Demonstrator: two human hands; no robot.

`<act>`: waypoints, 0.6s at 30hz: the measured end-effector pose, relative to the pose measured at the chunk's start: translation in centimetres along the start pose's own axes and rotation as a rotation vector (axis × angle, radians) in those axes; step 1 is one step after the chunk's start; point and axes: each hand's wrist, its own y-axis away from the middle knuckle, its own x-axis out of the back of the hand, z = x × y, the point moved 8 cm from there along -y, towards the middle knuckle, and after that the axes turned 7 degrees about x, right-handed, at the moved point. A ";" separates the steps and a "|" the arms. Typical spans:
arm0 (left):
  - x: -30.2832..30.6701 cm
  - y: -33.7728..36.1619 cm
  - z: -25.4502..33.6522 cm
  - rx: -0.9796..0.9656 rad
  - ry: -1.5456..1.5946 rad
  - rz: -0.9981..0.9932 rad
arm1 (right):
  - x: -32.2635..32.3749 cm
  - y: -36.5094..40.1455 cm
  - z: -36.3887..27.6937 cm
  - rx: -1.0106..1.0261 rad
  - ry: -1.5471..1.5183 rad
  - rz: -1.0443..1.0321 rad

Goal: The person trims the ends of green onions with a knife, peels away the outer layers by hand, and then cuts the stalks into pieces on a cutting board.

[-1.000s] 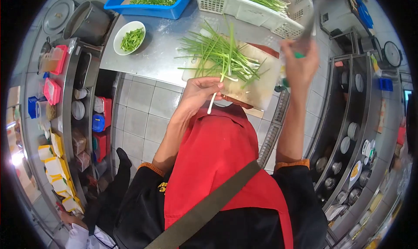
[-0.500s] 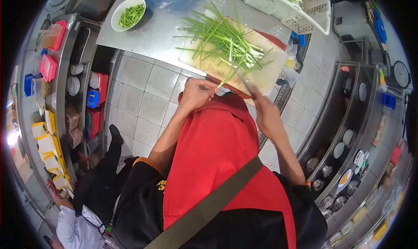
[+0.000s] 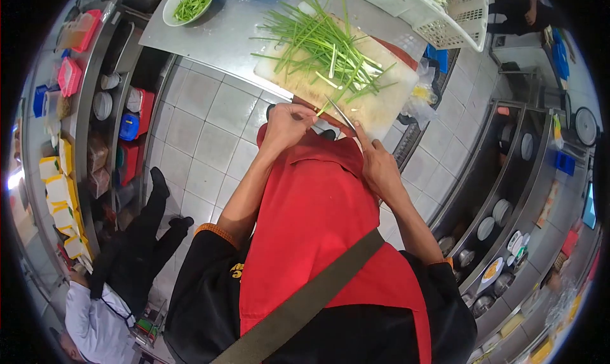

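My left hand [image 3: 287, 123] pinches the white end of a green onion stalk [image 3: 322, 107] at the near edge of the pale cutting board [image 3: 381, 106]. My right hand [image 3: 379, 165] grips a knife [image 3: 341, 114], its blade angled up toward the stalk beside my left fingers. A loose pile of green onions [image 3: 321, 46] lies spread across the board on the steel counter [image 3: 219, 36]. A red apron covers my front below both hands.
A white bowl of chopped greens [image 3: 188, 3] sits at the counter's far left. A white slotted basket [image 3: 438, 11] stands at the back right. Shelves with containers [image 3: 76, 109] line the left, racks with bowls [image 3: 502, 205] the right. Another person [image 3: 111, 288] crouches at lower left.
My right hand came down from high on the right and now holds the knife at the stalk by my left hand. The view shifted, so the counter sits higher in frame.
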 end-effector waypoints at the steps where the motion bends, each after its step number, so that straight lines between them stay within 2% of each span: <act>1: 0.0 0.0 -0.2 0.003 0.010 0.012 | 0.0 0.0 0.0 0.001 0.007 -0.003; 18: 0.4 0.6 0.5 -0.015 -0.014 0.054 | 0.2 -0.2 0.3 0.036 0.025 0.018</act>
